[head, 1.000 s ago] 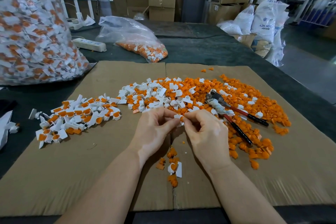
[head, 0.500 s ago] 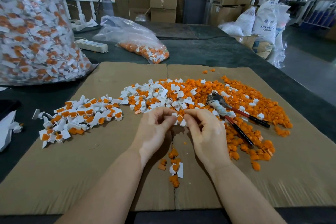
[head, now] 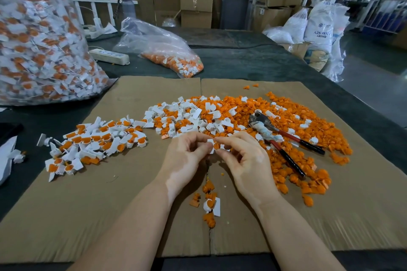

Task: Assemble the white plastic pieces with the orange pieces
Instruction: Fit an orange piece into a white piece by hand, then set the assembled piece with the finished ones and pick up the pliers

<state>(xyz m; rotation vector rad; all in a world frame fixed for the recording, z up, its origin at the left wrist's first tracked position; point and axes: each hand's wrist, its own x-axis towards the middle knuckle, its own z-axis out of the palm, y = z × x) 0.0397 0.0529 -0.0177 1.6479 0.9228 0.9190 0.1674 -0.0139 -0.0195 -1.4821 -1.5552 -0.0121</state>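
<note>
Both hands (head: 218, 156) pinching one white piece (head: 211, 148), apparently one orange piece (head: 216, 145)

left hand (head: 187, 156) and right hand (head: 244, 158) meeting fingertip to fingertip, both grips pinched, forearms converging

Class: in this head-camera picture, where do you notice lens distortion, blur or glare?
Head view: wide-angle bending curves the cardboard sheet edges; its near right corner smears with blur; the big bag of pieces shows soft glare; both hands stay sharp.

White piece (head: 211, 143), orange insert (head: 216, 145)
</note>
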